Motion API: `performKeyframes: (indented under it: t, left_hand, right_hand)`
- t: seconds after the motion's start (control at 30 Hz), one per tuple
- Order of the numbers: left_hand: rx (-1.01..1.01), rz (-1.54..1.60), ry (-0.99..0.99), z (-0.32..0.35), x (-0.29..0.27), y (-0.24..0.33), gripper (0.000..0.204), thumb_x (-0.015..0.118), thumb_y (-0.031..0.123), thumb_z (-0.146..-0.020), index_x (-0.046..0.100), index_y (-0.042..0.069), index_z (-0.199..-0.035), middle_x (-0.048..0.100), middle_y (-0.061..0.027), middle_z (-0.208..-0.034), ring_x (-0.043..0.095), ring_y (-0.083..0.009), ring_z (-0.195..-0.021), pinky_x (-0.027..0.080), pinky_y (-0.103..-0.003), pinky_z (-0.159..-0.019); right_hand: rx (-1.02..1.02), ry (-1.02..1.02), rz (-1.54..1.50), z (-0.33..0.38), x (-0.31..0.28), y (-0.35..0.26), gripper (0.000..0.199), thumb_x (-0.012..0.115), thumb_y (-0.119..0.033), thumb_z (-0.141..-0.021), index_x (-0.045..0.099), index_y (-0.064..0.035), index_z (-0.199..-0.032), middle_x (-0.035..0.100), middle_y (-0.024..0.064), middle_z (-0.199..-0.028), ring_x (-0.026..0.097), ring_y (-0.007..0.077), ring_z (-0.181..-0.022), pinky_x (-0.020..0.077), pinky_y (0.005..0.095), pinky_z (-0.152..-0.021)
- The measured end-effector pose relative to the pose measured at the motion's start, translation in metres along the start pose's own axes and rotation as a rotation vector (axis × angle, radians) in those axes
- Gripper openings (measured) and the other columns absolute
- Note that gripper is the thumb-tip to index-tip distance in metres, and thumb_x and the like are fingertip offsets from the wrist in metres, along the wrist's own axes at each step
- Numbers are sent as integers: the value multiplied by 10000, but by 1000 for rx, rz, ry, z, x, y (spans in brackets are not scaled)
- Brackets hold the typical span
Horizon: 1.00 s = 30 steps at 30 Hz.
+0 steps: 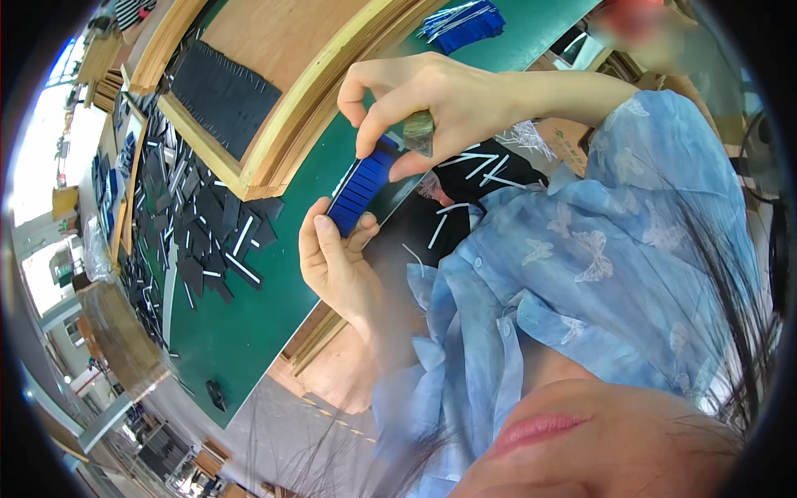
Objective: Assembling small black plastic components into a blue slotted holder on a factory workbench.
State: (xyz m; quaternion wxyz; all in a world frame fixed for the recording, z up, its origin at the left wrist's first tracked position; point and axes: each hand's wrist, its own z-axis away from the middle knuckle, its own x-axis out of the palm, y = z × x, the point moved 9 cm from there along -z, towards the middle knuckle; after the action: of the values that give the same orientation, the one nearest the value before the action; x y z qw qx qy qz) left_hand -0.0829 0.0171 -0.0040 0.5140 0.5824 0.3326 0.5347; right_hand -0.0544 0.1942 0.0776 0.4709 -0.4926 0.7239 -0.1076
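A small blue rectangular piece [358,192] crossed by dark lines, with a pale strip along one long edge, is held up tilted between my hands. My left hand [339,261] pinches its lower end between thumb and fingers. At the upper end, the thumb and index finger of my right hand [427,104] grip the same piece. A dull green-brown wedge-shaped thing [419,133] is tucked in the right hand against the fingers; its kind is unclear. Beneath both hands lies the edge of a green tabletop [311,274].
Wooden frames [303,108], one around a black panel [224,95], stand on the table beside my hands. Loose black pieces and white strips [203,236] are heaped to the left. A blue bundle [469,29] lies at the far side. White strips lie on black cloth [452,178] at my lap.
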Motion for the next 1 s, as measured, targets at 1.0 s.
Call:
performKeyframes:
  t: [1.0]
  left_hand:
    - [29,-57,-22,0,4,8,285,499,171,-958,547,-81,-1082,634,-160,-858,642,-185,-665,561,-253,-595]
  right_hand:
    - [221,1,-24,-4,-3,16,315,755,-311,-666,673,-85,-870,547,66,-948,576,211,-865,452,322,-702]
